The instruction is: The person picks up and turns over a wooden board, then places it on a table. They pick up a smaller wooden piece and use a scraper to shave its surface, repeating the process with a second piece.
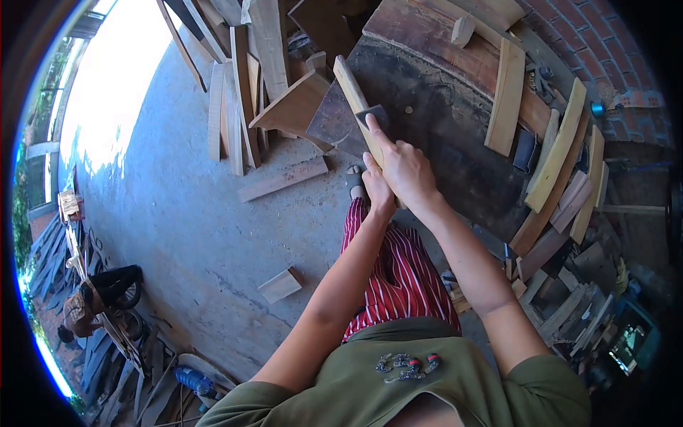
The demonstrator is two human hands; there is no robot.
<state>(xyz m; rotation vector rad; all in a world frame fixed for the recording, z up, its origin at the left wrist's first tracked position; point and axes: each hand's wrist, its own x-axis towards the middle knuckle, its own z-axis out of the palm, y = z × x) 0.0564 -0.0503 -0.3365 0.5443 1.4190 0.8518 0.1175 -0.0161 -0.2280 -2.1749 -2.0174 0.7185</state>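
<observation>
The left edge of the desk passes near the left grip and the right grip, with its corner jutting out just beyond them to the left. Left of the grips spreads a broad stretch of floor, interrupted by a plank near the desk and a short block closer to the body. Beyond and to the left, upright boards crowd the space. Right of the grips there is bare desk top, then a pale curved piece, a dark roll and more curved pieces.

The left grip is closed around the nearer part of a wooden strip, which points away from the body, past both grips. The right grip is closed over a dark pad on the strip, its index finger stretched along it.

The hands cover the strip's middle, and only a sliver of its near end shows below them. The right grip's curled fingertips are hidden; whether the strip touches the desk I cannot tell. Far right, nearer the body, scrap wood sinks into shadow and is hard to sort out.
</observation>
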